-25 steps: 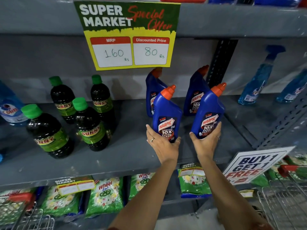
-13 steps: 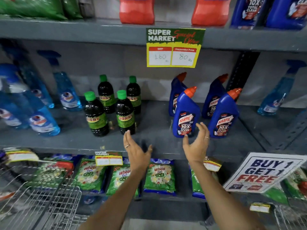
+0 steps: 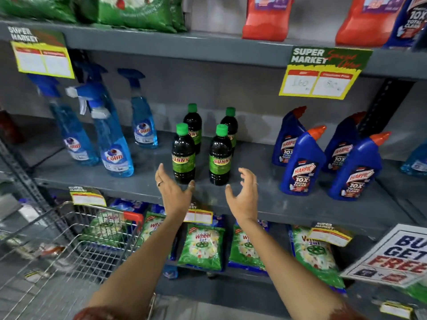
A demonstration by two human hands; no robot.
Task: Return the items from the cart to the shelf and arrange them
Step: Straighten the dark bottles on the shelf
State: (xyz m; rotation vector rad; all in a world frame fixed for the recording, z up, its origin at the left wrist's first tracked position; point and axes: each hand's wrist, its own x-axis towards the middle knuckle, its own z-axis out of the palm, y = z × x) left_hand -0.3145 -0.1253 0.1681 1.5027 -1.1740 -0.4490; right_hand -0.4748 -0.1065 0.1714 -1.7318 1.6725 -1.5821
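Four dark plastic bottles with green screw caps and green "Sunny" labels (image 3: 202, 144) stand upright in two rows of two at the middle of the grey metal shelf (image 3: 254, 202), the front pair near its front edge. The left hand (image 3: 174, 191) hovers just in front of the front-left bottle, fingers spread wide and holding nothing; whether the thumb touches the bottle's base cannot be told. The right hand (image 3: 245, 195) hovers just right of the front-right bottle, fingers loosely curled and apart, also empty. Both wear rings.

To the right on the same shelf stand four blue angled-neck "Harpic" toilet-cleaner bottles with orange caps (image 3: 328, 153), well apart from the dark bottles. To the left stand three blue "Colin" trigger-spray bottles (image 3: 108, 135), upright.

A yellow-and-green price sign (image 3: 323, 72) hangs from the shelf above. Green "Wheel" detergent packets (image 3: 203, 245) lie on the shelf below. A wire shopping cart with a red handle piece (image 3: 76, 239) stands at lower left.
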